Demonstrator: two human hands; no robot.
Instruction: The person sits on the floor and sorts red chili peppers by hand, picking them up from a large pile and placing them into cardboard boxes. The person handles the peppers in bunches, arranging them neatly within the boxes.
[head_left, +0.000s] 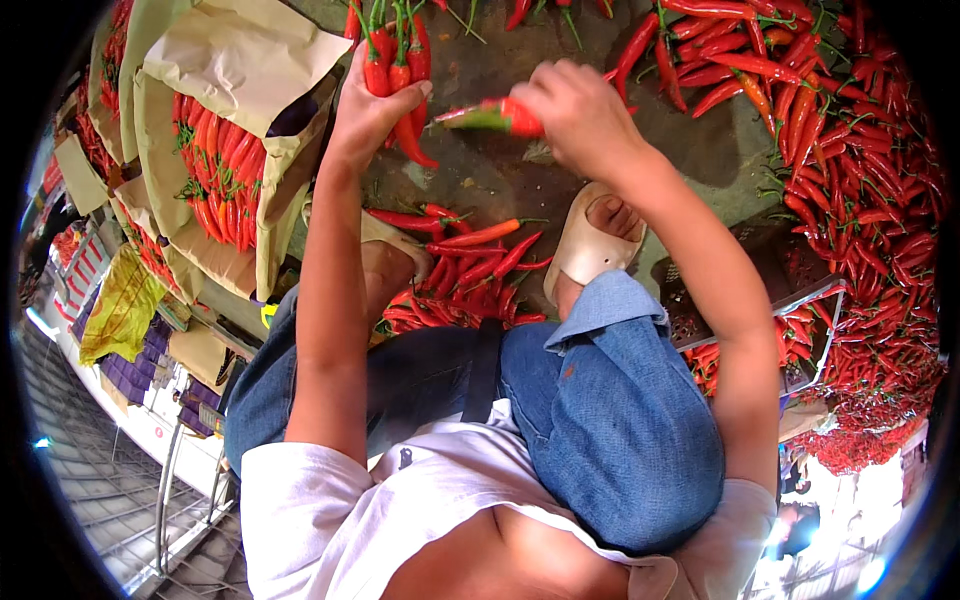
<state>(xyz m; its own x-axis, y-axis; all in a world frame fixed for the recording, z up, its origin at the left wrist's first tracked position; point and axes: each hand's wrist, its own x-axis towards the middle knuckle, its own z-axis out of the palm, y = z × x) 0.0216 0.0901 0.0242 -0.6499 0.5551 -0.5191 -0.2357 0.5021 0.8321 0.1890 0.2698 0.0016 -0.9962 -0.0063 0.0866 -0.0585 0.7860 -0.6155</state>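
Observation:
My left hand (367, 105) is closed around a small bunch of red chili peppers (399, 79), their green stems at the top and the thumb lying across them. One pepper's tip hangs below the fist. To its right, my right hand (577, 112) is blurred by motion, with its fingers bent round red chilies (521, 118). A blurred green and whitish part sticks out of that grip towards the left hand. How many chilies the right hand holds is hidden. Below, between the sandalled feet, lies a loose pile of red chilies (472, 277) on the floor.
A box lined with brown paper (292, 217) holds rows of chilies (221, 172) at the left, beside further filled boxes. A large heap of red chilies (847, 150) covers the right side. Near my right elbow stands a dark plastic crate (679, 300). A yellow bag (124, 304) lies far left.

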